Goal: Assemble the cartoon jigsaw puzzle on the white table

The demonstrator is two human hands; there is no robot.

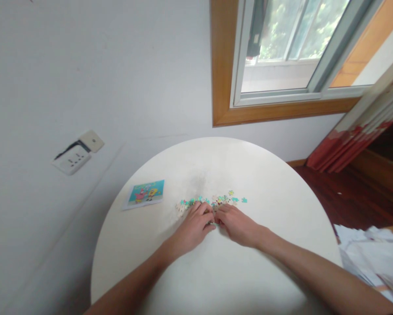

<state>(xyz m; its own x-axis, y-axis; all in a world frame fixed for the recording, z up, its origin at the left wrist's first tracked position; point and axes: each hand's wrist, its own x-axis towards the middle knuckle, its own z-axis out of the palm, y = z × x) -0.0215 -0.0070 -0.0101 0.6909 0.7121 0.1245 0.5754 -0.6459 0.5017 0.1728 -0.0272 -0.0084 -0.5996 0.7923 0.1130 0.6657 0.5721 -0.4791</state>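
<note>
Small jigsaw puzzle pieces [219, 201], teal, yellow and pale, lie in a loose heap around the fingertips at the middle of the white round table [209, 271]. My left hand [196, 225] rests at the heap's near side, fingers curled, with a bit of a puzzle piece showing between thumb and forefinger. Close beside it on the right, my right hand [236, 223] is closed in a pinch, a sliver of a piece at its fingertips. The fingers partly cover the pieces under them. A picture card [146, 194] with a pink and a yellow cartoon figure lies left of the heap.
A white wall with a socket [72, 159] rises beyond the table's left edge. Behind to the right is a wood-framed window [224, 65] with a red and pale curtain [344, 148]. Papers [373, 258] are piled low at the right.
</note>
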